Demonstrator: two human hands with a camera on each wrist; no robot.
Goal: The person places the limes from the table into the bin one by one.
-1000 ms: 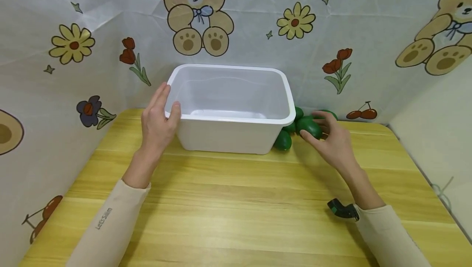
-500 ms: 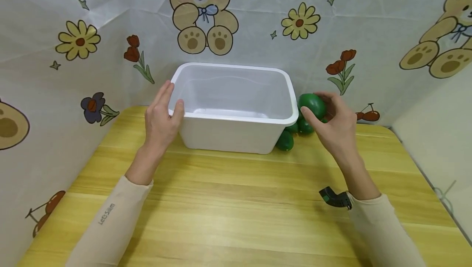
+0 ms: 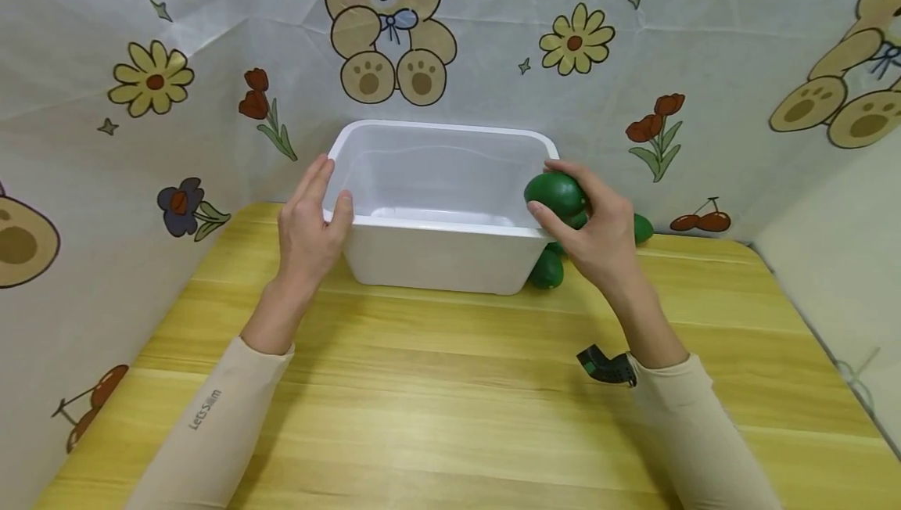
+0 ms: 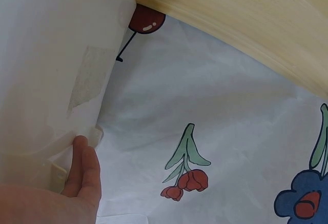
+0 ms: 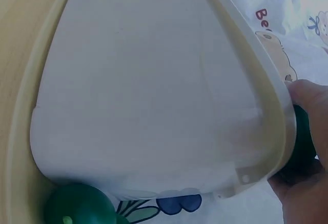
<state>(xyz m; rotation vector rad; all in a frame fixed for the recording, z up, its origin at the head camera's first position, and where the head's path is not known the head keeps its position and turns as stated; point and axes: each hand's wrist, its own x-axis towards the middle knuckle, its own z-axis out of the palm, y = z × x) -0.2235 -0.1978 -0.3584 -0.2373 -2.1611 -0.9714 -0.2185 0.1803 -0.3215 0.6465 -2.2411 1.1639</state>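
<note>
In the head view my right hand (image 3: 598, 232) grips a smooth dark green avocado (image 3: 556, 194) between thumb and fingers, over the right end of a white plastic bin (image 3: 436, 260). The right wrist view shows this avocado (image 5: 302, 142) at the bin's rim, partly hidden by the hand. My left hand (image 3: 307, 232) holds the bin's left front corner, thumb over the inner side and fingers along the outside. In the left wrist view, fingers (image 4: 90, 170) lie against the outer wall just by the rim. Several more avocados (image 3: 547, 269) lie beside the bin's right end, some hidden.
The bin stands near the back of a wooden table (image 3: 422, 385). Behind it hangs a white cloth (image 3: 486, 17) printed with bears and flowers. A single avocado (image 3: 642, 228) lies farther right at the back edge. A black strap (image 3: 607, 366) sticks out from the right wrist.
My right hand has lifted an avocado from the pile beside the bin and carried it up and left over the rim. The left hand stays at the bin's corner.
</note>
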